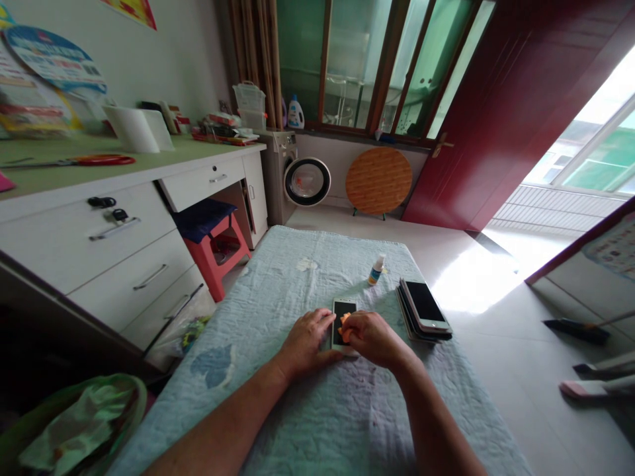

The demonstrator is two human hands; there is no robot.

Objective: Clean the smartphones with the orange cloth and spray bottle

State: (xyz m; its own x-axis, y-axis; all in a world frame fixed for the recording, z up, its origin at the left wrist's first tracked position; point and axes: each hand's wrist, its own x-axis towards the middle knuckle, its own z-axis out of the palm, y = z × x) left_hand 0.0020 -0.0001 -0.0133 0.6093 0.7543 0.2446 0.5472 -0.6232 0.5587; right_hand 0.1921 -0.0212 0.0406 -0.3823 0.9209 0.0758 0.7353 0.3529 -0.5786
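Both bare forearms enter from the bottom edge, the left forearm (225, 418) slanting up and right, the right forearm (432, 406) leaning up and left. Just below the frame's centre, the left hand (306, 338) lies back upward, fingers together and thumb spread apart. Slightly right of it, the right hand (373, 337) bends its fingers into a bunched pinch pointing left.

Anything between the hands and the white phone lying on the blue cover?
Right hand: yes, the orange cloth in its fingers, over the screen of the white phone. Left hand: nothing visible; it's at the phone's left edge. The spray bottle stands clear, beyond and to the right.
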